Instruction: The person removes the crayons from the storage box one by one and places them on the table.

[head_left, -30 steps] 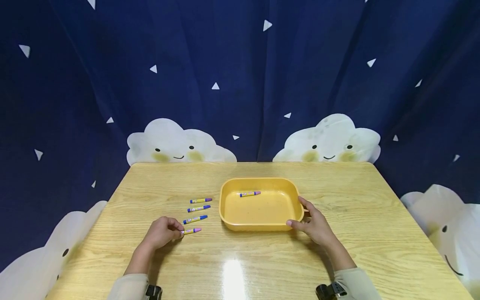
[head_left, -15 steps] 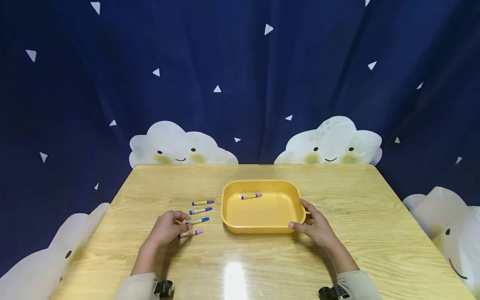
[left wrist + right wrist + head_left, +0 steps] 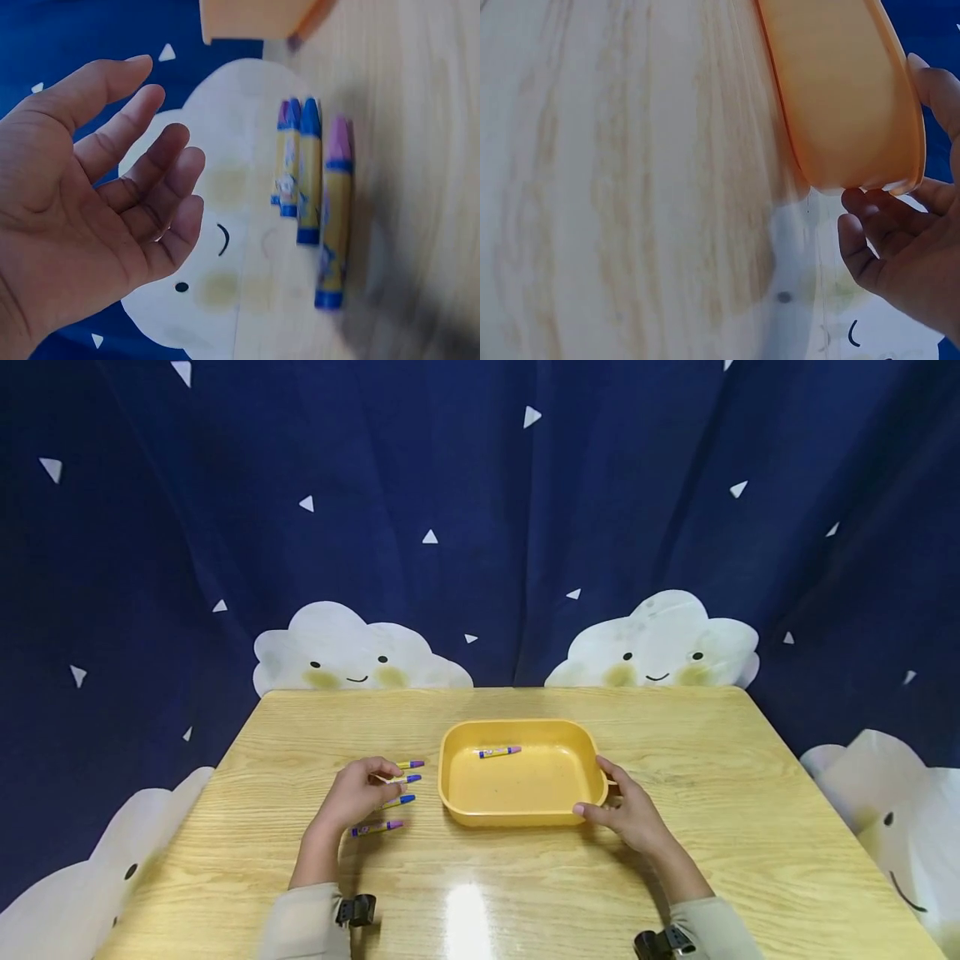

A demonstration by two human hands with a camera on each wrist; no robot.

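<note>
My left hand (image 3: 360, 793) hovers over a row of crayons with yellow wrappers, its fingers loosely bent and holding nothing. Nearest the front lies a pink crayon (image 3: 377, 828). Behind it come a blue crayon (image 3: 398, 802), a second blue crayon (image 3: 412, 778) and a purple crayon (image 3: 414, 764), each partly covered by the hand. In the left wrist view the same crayons (image 3: 336, 232) lie apart from the fingers. My right hand (image 3: 633, 810) grips the right end of a yellow tray (image 3: 525, 789), thumb at the rim. Inside the tray rests one pinkish crayon (image 3: 499, 752).
The wooden table (image 3: 750, 827) reaches back to a dark blue curtain (image 3: 480, 468) with white triangles and clouds. The tray stands right of the crayon row. A small handle (image 3: 612, 782) juts from the tray's right end.
My left hand has let go of the pink crayon's end and moved back and right over the row, above the blue crayons. My right hand and the tray stay put.
</note>
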